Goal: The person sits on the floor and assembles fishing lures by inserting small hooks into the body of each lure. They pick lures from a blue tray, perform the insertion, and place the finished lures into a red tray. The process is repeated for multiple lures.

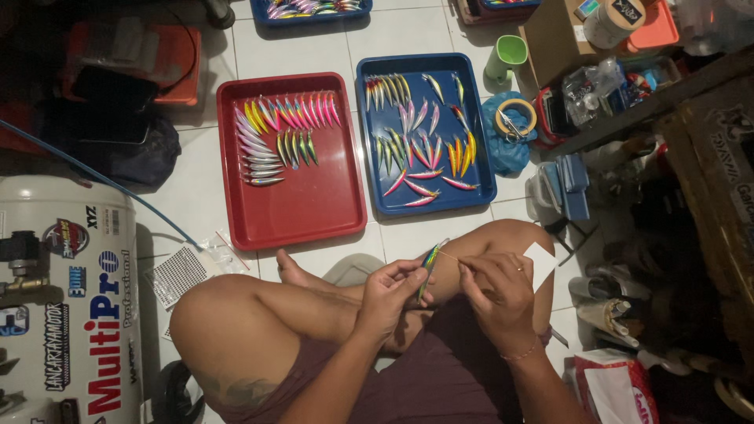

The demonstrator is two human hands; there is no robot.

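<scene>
Low in the frame's centre, the left hand [389, 294] pinches a slim, glossy, fish-shaped lure [429, 265] (green and yellow), while the right hand [499, 290] closes fingertips on its thin wire end, below smooth plastic trays, red [314, 212] and blue [479, 126].

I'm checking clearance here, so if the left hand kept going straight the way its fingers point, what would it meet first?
The left hand points right, holding a slim fishing lure. It would likely meet the right hand first, just across the lure, though depth is unclear.
</scene>
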